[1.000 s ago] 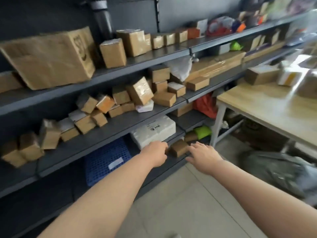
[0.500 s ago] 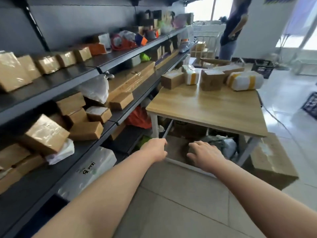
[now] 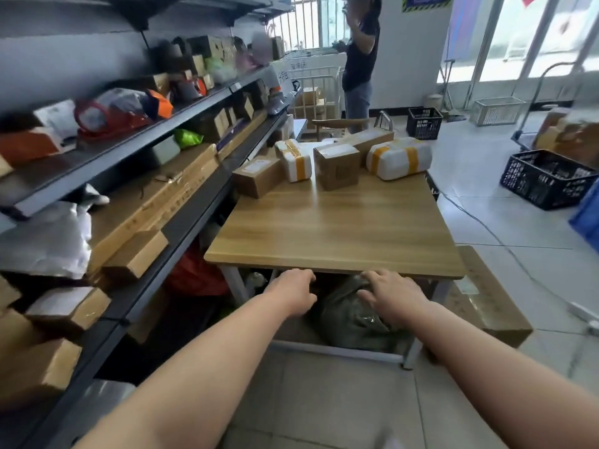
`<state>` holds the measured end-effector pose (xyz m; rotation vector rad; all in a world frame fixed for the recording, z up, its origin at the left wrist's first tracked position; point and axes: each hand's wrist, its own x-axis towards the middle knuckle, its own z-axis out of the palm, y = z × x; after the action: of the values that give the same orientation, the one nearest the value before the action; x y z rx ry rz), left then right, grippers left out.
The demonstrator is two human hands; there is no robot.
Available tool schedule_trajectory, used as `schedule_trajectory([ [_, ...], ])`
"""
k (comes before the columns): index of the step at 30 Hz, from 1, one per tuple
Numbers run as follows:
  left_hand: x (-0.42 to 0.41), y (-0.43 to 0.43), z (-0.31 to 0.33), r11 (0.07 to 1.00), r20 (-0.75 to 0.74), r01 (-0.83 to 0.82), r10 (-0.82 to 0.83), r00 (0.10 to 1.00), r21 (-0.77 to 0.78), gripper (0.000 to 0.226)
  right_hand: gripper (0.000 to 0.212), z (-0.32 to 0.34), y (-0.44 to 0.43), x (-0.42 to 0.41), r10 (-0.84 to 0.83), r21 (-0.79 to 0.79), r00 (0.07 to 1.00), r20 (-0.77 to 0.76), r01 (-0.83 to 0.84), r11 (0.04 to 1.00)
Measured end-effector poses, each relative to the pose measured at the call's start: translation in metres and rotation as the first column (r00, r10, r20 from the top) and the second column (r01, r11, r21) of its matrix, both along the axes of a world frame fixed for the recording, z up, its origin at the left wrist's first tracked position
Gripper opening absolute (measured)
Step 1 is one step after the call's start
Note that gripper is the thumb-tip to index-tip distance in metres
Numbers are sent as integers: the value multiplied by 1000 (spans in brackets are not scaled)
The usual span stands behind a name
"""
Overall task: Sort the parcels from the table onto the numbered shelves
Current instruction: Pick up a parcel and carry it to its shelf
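The wooden table (image 3: 334, 234) stands ahead with several parcels at its far end: a flat brown box (image 3: 257, 176), a white parcel with yellow tape (image 3: 295, 162), an upright brown box (image 3: 337, 165), a long brown box (image 3: 368, 140) and a bigger white parcel with yellow bands (image 3: 399, 158). My left hand (image 3: 296, 294) and my right hand (image 3: 392, 294) hover empty just before the table's near edge, fingers relaxed. Dark shelves (image 3: 181, 218) full of boxes run along the left.
A person (image 3: 358, 59) stands beyond the table. Black crates (image 3: 544, 179) sit on the floor at right. A large brown box (image 3: 489, 296) lies beside the table's right leg; a dark bag (image 3: 353, 315) lies under the table.
The view has swung right from the shelves to the table. Both hands left the low shelf empty and now reach toward the table's near edge.
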<state>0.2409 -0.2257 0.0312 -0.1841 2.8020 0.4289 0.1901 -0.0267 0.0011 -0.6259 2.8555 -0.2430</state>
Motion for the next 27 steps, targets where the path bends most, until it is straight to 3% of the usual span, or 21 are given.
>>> schedule_trajectory([
  [10,-177,26,7,989,26,-136,134,991,55,49,52,8,21,-179,-15,-8,999,30,16,1000],
  [17,-237,31,0,984,61,-167,163,985,68,50,53,1,32,-246,-50,-26,992,114,54,998],
  [27,-349,-4,2,981,27,-178,176,984,78,51,53,9,7,-338,-90,-57,992,86,95,994],
])
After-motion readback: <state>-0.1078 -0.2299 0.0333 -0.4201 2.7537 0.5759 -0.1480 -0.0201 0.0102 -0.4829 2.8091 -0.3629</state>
